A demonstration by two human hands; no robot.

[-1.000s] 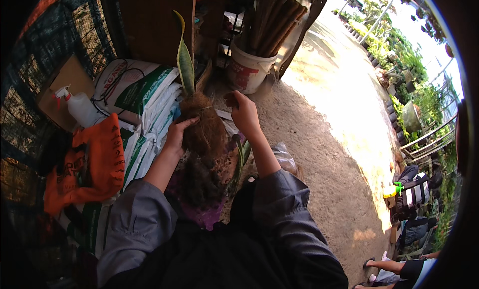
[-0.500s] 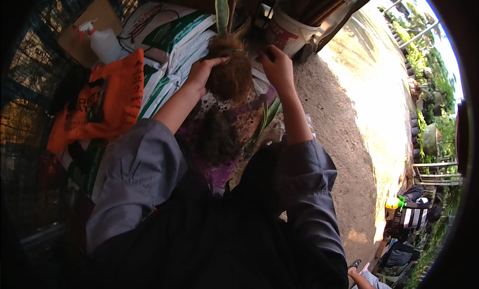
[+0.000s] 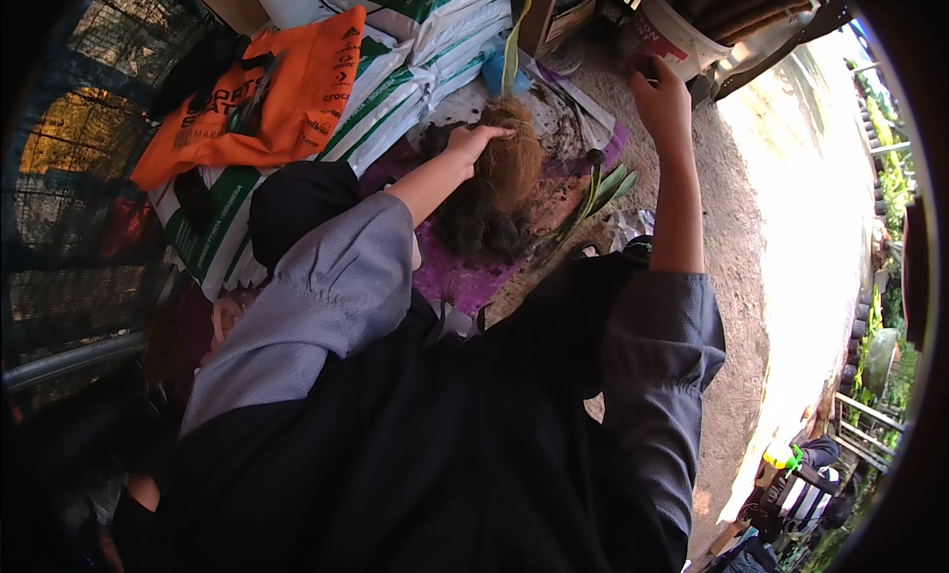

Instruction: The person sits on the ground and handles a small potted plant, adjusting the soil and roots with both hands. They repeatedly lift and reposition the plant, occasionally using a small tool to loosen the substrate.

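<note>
My left hand (image 3: 478,144) grips the side of a brown, fibrous root ball (image 3: 510,158), which looks wrapped in coconut fibre. A single upright leaf (image 3: 511,54), green with a pale edge, rises from its top. Out to the right, apart from the ball, my right hand (image 3: 660,90) is raised with its fingers curled together. Whatever they may pinch is too small to make out. Below the ball lies a heap of dark soil or fibre (image 3: 481,233) on a purple plastic sheet (image 3: 463,281). More long green leaves (image 3: 590,199) lie on the sheet's right side.
Stacked white and green sacks (image 3: 400,103) stand on the left, with an orange bag (image 3: 259,93) over them. A white bucket (image 3: 674,31) holding brown sticks or rolls is at the far right. Sunlit ground (image 3: 791,207) stretches along the right.
My right hand has moved away from the root ball, out to the right. My left hand still holds the ball. The whole view has shifted, showing more of the purple sheet.
</note>
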